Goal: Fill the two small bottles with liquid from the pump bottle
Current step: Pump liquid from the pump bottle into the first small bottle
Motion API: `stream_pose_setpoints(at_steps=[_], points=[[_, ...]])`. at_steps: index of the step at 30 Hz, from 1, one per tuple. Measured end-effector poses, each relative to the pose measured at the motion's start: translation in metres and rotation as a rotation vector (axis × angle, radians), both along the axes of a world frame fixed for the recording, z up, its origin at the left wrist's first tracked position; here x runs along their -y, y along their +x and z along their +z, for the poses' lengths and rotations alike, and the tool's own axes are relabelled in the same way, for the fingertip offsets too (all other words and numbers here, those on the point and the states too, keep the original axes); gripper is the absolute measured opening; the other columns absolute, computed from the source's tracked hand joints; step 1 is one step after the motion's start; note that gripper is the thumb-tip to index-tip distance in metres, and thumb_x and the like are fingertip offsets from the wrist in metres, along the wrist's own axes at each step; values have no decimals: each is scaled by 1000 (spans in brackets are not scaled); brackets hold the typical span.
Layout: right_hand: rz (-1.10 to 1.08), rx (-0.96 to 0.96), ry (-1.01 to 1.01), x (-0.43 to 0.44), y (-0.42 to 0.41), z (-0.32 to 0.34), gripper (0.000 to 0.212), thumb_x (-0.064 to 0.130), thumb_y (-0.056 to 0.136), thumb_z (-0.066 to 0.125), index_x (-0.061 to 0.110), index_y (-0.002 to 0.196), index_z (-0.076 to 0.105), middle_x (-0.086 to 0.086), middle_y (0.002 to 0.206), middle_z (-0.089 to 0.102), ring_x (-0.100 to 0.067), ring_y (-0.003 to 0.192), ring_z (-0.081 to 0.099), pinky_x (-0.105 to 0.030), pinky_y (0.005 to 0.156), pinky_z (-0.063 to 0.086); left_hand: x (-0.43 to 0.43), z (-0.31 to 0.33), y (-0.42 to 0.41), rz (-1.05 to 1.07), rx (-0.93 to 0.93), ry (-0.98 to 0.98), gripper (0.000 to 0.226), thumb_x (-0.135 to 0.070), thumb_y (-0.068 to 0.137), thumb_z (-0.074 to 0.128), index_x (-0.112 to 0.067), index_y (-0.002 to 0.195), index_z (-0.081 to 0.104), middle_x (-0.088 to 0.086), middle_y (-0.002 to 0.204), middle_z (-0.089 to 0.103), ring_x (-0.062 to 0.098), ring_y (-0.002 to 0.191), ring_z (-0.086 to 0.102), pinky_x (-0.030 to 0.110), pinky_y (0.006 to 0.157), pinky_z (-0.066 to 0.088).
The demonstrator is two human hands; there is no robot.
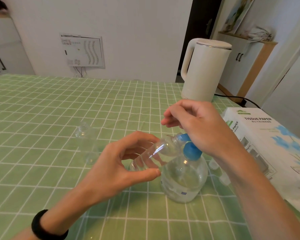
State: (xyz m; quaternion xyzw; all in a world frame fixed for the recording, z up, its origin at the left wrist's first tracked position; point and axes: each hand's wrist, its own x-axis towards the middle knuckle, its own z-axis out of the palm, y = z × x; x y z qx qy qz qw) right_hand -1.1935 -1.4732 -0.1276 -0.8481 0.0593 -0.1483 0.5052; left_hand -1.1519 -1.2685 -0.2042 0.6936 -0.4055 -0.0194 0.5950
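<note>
Above the checked tablecloth [42, 110], grips one small bottle [156, 153] tilted in the left hand [111, 167], mouth at the blue nozzle [183, 136] of the pump bottle [184, 181], rests the loosely curled, empty right hand [201, 125] over the pump, seemingly at the first filling, with the other small bottle [87, 146] apart, apparently empty.

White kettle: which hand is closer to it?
Right. The right hand is just in front of the white kettle; the left hand is nearer the person, gripping a tilted small bottle.
</note>
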Motion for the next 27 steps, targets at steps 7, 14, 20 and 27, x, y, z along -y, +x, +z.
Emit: stream_pose_setpoints(at_steps=[7, 14, 20, 27], points=[[37, -276, -3, 0, 0, 1, 31, 19, 101, 59, 12, 82, 84, 7, 86, 83, -11, 93, 77, -30, 95, 55, 0, -2, 2, 3, 6, 20, 49, -34, 74, 88, -35, 120, 70, -9, 115, 77, 15, 103, 77, 36, 93, 62], [10, -187, -49, -1, -1, 5, 32, 23, 103, 58, 13, 84, 81, 5, 82, 83, -10, 84, 79, -33, 92, 61, 0, 0, 1, -6, 20, 9, 50, -31, 75, 88, -34, 121, 69, -12, 116, 77, 15, 103, 77, 29, 93, 61], [-20, -272, -78, 0, 2, 3, 37, 27, 101, 56, 17, 77, 82, 8, 83, 82, -11, 90, 77, -42, 99, 58, 0, 0, 2, -7, 20, 12, 50, -32, 75, 88, -35, 121, 69, -12, 115, 77, 14, 103, 77, 29, 93, 61], [-39, -318, -69, -1, 0, 1, 37, 31, 101, 56, 16, 80, 82, 6, 89, 82, -14, 94, 76, -43, 101, 56, 0, -2, -1, -5, 1, 18, 49, -33, 75, 88, -34, 121, 70, -10, 115, 77, 16, 104, 77, 30, 93, 61]])
